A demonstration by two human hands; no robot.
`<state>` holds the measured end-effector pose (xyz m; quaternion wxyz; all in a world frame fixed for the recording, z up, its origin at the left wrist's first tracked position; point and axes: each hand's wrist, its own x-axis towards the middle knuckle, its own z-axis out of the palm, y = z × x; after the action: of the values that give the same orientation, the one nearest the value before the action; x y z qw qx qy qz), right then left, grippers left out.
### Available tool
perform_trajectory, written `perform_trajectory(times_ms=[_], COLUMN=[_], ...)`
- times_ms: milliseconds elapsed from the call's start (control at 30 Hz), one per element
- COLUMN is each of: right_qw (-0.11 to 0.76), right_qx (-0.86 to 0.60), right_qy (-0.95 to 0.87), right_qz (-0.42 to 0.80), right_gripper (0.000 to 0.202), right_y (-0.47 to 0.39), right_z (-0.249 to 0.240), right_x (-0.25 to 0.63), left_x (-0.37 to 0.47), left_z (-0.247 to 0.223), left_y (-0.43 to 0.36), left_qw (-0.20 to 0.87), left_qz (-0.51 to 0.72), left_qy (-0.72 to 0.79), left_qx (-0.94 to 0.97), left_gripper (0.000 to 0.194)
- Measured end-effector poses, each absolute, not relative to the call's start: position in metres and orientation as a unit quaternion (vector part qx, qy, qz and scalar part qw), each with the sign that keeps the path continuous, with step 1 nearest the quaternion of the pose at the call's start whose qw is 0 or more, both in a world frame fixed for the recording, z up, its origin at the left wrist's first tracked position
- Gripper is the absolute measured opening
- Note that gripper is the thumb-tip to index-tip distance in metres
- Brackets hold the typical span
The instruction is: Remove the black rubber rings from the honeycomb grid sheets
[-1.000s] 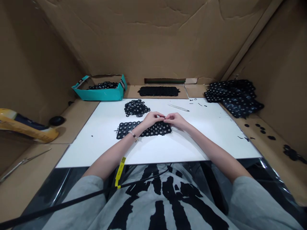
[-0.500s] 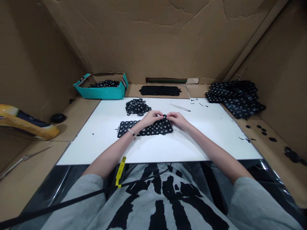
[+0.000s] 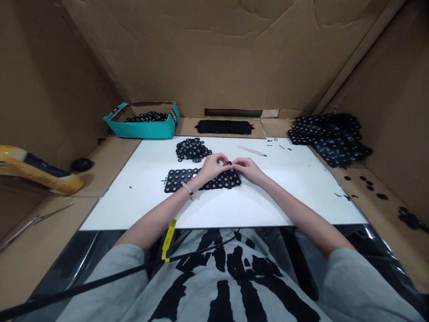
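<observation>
A black rectangular piece with rows of pale dots lies flat on the white board. Over its right part, my left hand pinches a small black ring at the piece's far right corner. From the other side, my right hand has its fingertips pressed together at the same ring, nearly touching my left thumb. The ring is mostly hidden by the fingertips. Just behind my left hand is a heap of black rings.
A teal box of rings stands back left; a black strip lies at the back. Dotted black sheets are at right. A white pen is behind my hands. Left are scissors and a yellow tool.
My left wrist has shifted slightly right and its thumb now reaches toward my right fingertips. The small ring between the hands is more covered than before.
</observation>
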<state>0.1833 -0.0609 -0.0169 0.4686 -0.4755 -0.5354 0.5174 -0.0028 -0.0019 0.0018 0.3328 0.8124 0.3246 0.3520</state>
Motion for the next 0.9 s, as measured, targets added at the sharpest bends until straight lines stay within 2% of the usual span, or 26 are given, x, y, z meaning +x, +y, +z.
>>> perform_trajectory(times_ms=[100,300,600,900], right_qw=[0.465,0.468,0.473,0.478], right_qx=[-0.473,-0.486,-0.505,-0.499], right_qy=[-0.527,-0.475,-0.457,-0.493], right_qz=[0.531,0.564,0.559,0.529], right_gripper=[0.037,0.036,0.039,0.046], right_y=[-0.061,-0.06,-0.06,-0.058], right_z=[-0.017,-0.011,-0.01,-0.02], right_x=[0.183,0.181,0.175,0.174], left_x=[-0.003,-0.003,-0.001,0.005], left_z=[0.001,0.008,0.009,0.004], left_y=[0.0,-0.007,-0.013,-0.009], left_qw=[0.365,0.318,0.288,0.378], left_qz=[0.353,0.346,0.36,0.322], left_qy=[0.324,0.326,0.308,0.37], left_qx=[0.798,0.82,0.832,0.785], left_gripper=[0.032,0.03,0.018,0.014])
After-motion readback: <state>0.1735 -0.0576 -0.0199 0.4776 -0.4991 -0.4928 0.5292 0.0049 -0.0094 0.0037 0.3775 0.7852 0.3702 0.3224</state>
